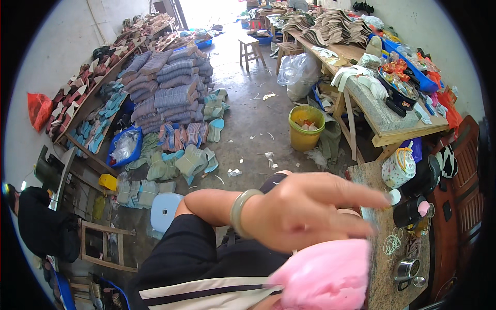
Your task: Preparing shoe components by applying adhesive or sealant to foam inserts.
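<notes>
My left hand, a pale bangle round its wrist, reaches across my lap toward the right. Its fingers are stretched out, somewhat smeared by motion, with nothing seen in them. The fingertips come in front of the edge of a speckled tabletop. Under that hand is a bulky, soft pink fabric piece; I cannot tell whether it is worn or held. My right hand cannot be made out for certain; a bit of skin shows behind the left fingers. Dark trousers with pale stripes cover my legs.
Stacked grey-blue insoles cover the floor ahead at left, near a blue stool. A yellow bin stands before a wooden workbench bearing white gloves. A patterned bucket, black mug and metal pot occupy the right tabletop.
</notes>
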A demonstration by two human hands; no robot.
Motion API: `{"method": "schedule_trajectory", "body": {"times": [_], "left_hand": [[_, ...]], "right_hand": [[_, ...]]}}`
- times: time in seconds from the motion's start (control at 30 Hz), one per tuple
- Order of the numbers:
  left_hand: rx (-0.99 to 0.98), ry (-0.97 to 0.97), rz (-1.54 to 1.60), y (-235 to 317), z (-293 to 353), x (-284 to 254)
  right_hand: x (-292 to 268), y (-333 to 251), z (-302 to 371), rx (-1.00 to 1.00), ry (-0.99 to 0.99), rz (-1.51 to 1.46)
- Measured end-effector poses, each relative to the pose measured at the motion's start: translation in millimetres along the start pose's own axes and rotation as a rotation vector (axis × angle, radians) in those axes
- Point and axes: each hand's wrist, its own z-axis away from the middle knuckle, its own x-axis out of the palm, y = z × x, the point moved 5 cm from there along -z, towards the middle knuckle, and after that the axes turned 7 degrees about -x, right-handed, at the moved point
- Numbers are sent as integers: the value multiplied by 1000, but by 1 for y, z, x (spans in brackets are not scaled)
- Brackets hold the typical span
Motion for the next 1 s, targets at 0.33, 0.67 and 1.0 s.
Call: {"method": "schedule_trajectory", "body": {"times": [0.33,0.67,1.0], "left_hand": [[20,244,19,2,-17,2],[320,220,-201,6,-28,-2],[-35,-53,145,-50,-25,46]], "right_hand": [[11,52,-15,114,-58,-46],[11,40,-11,42,-31,-37],[8,-10,2,93,-58,-364]]}}
